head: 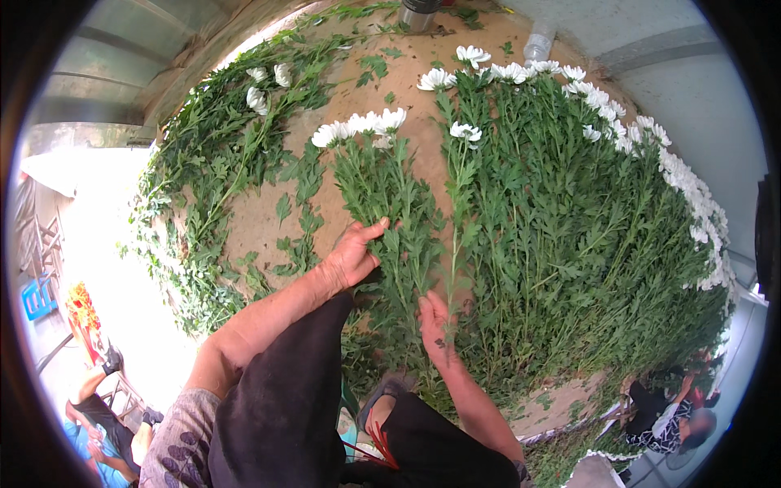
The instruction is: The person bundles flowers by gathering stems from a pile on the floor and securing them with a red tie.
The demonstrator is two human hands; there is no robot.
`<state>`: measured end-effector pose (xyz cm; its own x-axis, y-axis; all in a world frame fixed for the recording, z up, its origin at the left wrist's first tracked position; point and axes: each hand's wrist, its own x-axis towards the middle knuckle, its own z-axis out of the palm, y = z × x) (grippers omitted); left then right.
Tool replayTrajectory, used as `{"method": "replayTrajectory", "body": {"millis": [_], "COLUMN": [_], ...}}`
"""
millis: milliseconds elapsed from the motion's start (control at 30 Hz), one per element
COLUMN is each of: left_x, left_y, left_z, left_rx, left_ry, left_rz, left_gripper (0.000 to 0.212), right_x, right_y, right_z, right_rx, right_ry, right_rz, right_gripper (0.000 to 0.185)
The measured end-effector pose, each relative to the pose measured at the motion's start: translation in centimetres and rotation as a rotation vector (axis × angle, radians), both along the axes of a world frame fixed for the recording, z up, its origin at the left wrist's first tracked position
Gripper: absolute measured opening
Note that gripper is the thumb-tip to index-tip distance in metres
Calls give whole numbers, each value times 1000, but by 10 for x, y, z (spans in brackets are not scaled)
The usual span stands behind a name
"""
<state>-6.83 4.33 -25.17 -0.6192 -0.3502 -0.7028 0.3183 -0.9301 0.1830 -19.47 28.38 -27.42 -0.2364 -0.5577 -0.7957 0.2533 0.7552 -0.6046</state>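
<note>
My left hand (355, 255) is closed around a small bunch of white chrysanthemums (390, 189), its thumb across the leafy stems and the blooms lined up at the far end. Lower down and to the right, my right hand (434, 314) has its fingers on stems; a single white chrysanthemum stem (457, 201) runs up beside the bunch from there. Whether that stem is gripped or lies under the hand is not clear. To the right spreads a thick layer of cut white chrysanthemums (561, 201), their heads along the far and right edges.
Loose stems and leaves (244, 146) lie on the brown ground sheet (415, 67) at the left. A clear plastic bottle (539, 47) and a metal cup (418, 15) stand at the back. Red ties (383, 448) hang near my knees. Other people sit at lower left and lower right.
</note>
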Motion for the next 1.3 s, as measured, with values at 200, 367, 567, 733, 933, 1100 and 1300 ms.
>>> {"method": "replayTrajectory", "body": {"millis": [200, 367, 567, 733, 933, 1100, 1300], "left_x": [2, 11, 35, 48, 48, 49, 36], "left_y": [2, 2, 4, 7, 13, 13, 15], "left_z": [2, 0, -6, -7, -5, -10, -30], "left_rx": [-86, -50, 1, 61, 73, 93, 40], "left_ry": [-69, -38, 7, 50, -72, -110, -125], "left_rz": [-71, -186, -44, -4, 28, 9, -119], "left_gripper": [31, 31, 26, 26, 23, 20, 26], "right_x": [19, 7, -47, -66, -29, -1, -19], "right_y": [-21, -40, -36, -47, -60, -77, -79], "right_z": [22, 46, 25, 32, 8, 17, 23], "right_rx": [-178, -162, -159, -73, -57, -90, -71], "right_ry": [40, 156, -339, -408, 402, 829, 635], "right_rz": [-169, 296, -317, -388, 175, 514, 286], "right_gripper": [27, 35, 47, 47, 43, 37, 21]}}
